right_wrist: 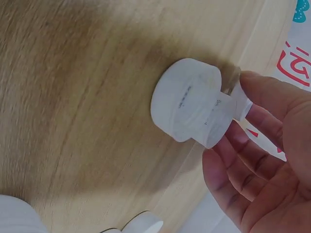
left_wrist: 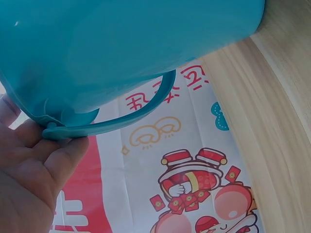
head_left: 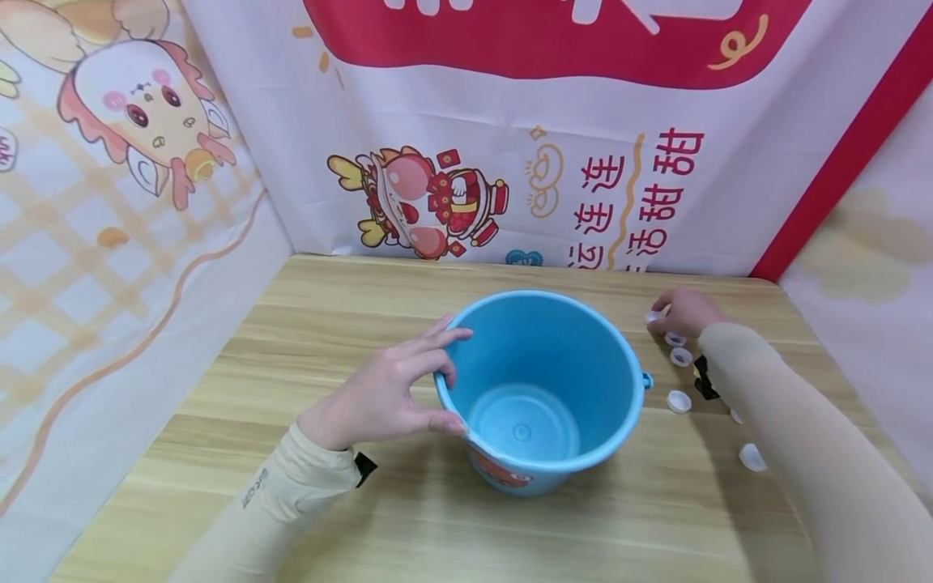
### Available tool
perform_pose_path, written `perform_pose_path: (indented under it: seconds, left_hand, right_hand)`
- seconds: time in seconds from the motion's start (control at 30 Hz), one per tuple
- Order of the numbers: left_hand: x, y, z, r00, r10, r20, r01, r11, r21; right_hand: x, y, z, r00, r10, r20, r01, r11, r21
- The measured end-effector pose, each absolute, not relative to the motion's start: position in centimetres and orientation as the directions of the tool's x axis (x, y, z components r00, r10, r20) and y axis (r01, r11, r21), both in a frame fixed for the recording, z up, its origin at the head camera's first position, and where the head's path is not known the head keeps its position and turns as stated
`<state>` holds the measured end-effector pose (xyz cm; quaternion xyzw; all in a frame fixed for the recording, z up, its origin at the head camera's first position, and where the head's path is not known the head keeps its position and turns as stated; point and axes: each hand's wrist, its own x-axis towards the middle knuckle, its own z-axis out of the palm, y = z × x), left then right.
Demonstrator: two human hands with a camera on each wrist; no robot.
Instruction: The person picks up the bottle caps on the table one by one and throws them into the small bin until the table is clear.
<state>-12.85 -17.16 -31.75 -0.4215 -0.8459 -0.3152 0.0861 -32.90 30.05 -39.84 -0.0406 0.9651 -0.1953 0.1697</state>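
Observation:
A light blue plastic bucket point(head_left: 543, 348) stands in the middle of the table with its opening upward. My left hand point(head_left: 397, 389) grips its left rim, thumb outside and fingertips over the edge. In the left wrist view the bucket's handle point(left_wrist: 131, 119) hangs along its side, and the fingers are around the handle's pivot. My right hand point(head_left: 688, 312) is at the far right of the table, pinching a small white cap point(head_left: 654, 317) between thumb and fingers. Right beside those fingertips in the right wrist view is another white cap point(right_wrist: 182, 104) on the table.
More white caps lie right of the bucket, one point(head_left: 681, 357) near the right hand, another point(head_left: 679, 402) closer to the bucket, and one point(head_left: 752, 457) by the right forearm. A printed cloth point(head_left: 452, 113) hangs behind the wooden table point(head_left: 291, 340), with cloth walls on both sides.

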Motion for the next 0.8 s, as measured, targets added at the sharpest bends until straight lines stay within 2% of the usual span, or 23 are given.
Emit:
perform_pose_path:
  seconds: [0.13,0.27,0.4,0.8]
  left_hand:
    - [-12.9,-17.0,-31.7,-0.628,0.658,0.415,0.769,0.441,0.464]
    - [-12.9,-17.0,-31.7,-0.633,0.655,0.412,0.763,0.442,0.471]
    - [-12.7,-17.1,-31.7,-0.64,0.648,0.413,0.758,0.444,0.477]
    - [-12.9,-17.0,-31.8,-0.636,0.65,0.416,0.763,0.45,0.463]
  right_hand:
    - [-32.9,30.2,-39.6,-0.94,-0.174,-0.294,-0.046,0.917,-0.396]
    - [-32.3,29.8,-37.6,-0.943,-0.258,-0.209,-0.155,0.899,-0.41]
    - [-31.0,28.5,-33.6,-0.934,-0.336,-0.125,-0.267,0.884,-0.382]
    - [-24.6,22.8,-21.5,-0.884,-0.467,0.02,-0.452,0.842,-0.294]
